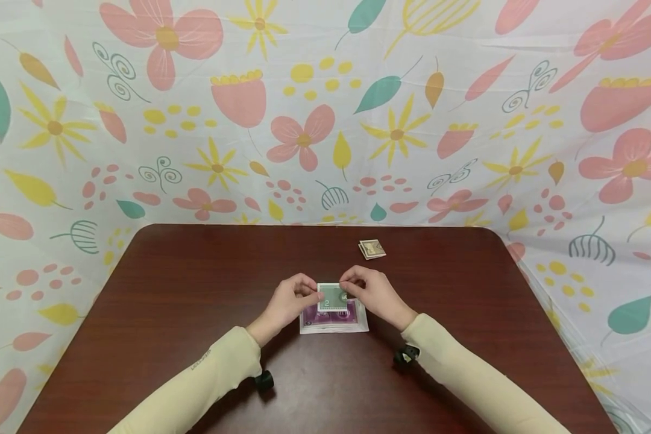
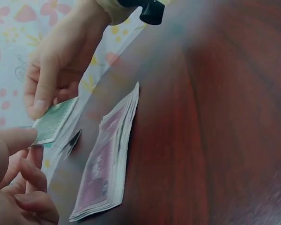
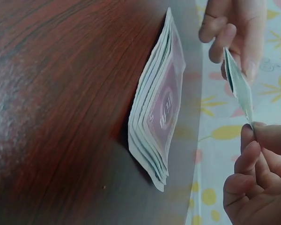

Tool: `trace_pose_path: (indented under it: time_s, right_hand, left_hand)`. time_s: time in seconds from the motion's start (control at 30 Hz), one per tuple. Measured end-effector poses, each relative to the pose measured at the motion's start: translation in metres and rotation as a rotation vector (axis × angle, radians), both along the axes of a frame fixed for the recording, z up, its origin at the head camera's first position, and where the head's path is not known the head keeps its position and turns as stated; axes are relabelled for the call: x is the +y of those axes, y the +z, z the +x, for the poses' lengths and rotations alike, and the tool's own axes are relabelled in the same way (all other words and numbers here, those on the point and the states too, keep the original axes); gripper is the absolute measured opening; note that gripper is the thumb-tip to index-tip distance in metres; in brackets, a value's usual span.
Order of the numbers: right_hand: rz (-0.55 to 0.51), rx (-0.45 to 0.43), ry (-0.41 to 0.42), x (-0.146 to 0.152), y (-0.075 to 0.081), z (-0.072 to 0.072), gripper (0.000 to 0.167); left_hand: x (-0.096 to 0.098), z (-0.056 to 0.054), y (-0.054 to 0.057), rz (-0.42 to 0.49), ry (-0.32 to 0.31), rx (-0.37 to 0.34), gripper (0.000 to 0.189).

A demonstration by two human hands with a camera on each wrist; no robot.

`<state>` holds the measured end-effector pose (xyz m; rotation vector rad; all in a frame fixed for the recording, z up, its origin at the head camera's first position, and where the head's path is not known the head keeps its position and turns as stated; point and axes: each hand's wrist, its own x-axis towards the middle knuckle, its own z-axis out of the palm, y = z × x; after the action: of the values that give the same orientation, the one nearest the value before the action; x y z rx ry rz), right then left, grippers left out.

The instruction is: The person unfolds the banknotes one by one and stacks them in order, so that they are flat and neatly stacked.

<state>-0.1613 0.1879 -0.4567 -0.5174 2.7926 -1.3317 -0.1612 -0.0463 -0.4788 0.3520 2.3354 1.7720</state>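
Note:
Between both hands is a green banknote (image 1: 333,296), folded to a small rectangle with a "2" showing. My left hand (image 1: 286,303) pinches its left edge between thumb and fingers. At the opposite edge, the thumb and fingers of my right hand (image 1: 378,296) pinch it too. Below the held note, a stack of purple banknotes (image 1: 333,327) with white borders lies on the table, partly covered from above in the head view. In the right wrist view the green note appears nearly edge-on, with its folded layers slightly apart.
A small folded brown note (image 1: 371,249) lies farther back, right of the hands. The dark wooden table (image 1: 206,283) ends at a floral cloth (image 1: 304,138) hanging behind and around it. Dark wrist cameras (image 1: 264,380) hang under the sleeves.

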Motion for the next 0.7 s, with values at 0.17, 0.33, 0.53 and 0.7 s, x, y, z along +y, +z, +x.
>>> trace_pose_path:
  time_s: [0.17, 0.33, 0.53, 0.7]
  right_hand:
    - [-0.007, 0.008, -0.007, -0.0006, 0.0013, -0.0007, 0.008]
    - [-0.004, 0.016, -0.004, -0.0020, 0.0025, -0.0013, 0.009]
    - [-0.011, 0.014, -0.001, -0.0034, 0.0035, -0.0017, 0.008]
    - [-0.019, 0.022, 0.014, -0.0028, 0.0030, -0.0028, 0.006]
  left_hand:
    - [0.0021, 0.0045, 0.0005, 0.004, 0.054, 0.011, 0.011]
    - [0.0043, 0.0071, 0.0031, -0.019, 0.098, 0.053, 0.006]
    - [0.0053, 0.0069, 0.0014, -0.023, 0.124, 0.073, 0.008]
    - [0.0045, 0.0064, 0.0011, 0.006, 0.113, 0.050, 0.021]
